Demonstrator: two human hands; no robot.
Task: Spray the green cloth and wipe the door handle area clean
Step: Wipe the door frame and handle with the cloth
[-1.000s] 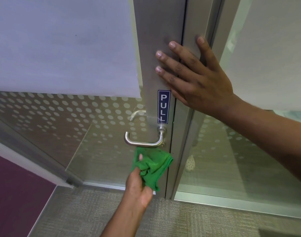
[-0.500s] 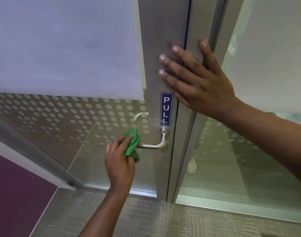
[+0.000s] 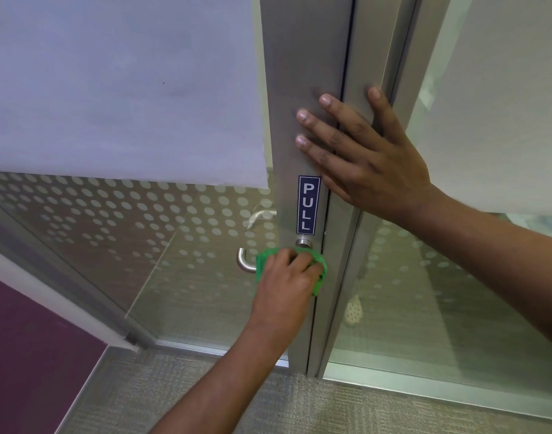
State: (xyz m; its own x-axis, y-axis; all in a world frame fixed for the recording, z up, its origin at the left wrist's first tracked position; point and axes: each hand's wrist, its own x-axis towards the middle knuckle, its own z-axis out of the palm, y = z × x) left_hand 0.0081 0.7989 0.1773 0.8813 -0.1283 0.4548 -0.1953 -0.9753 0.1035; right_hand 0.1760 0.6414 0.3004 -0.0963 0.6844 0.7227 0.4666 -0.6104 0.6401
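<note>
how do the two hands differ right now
The left hand is curled around the green cloth on the door handle; the right hand is flat, fingers spread, holding nothing. The left sits low, below the PULL sign; the right presses higher, across the door frame seam. Both are bare and touch the door.

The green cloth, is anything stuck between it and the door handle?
Nothing visible. The left hand presses the green cloth right onto the door handle, near its stem under the PULL sign. Only the handle's curved end shows. The right hand rests flat higher up, out of the way.
</note>
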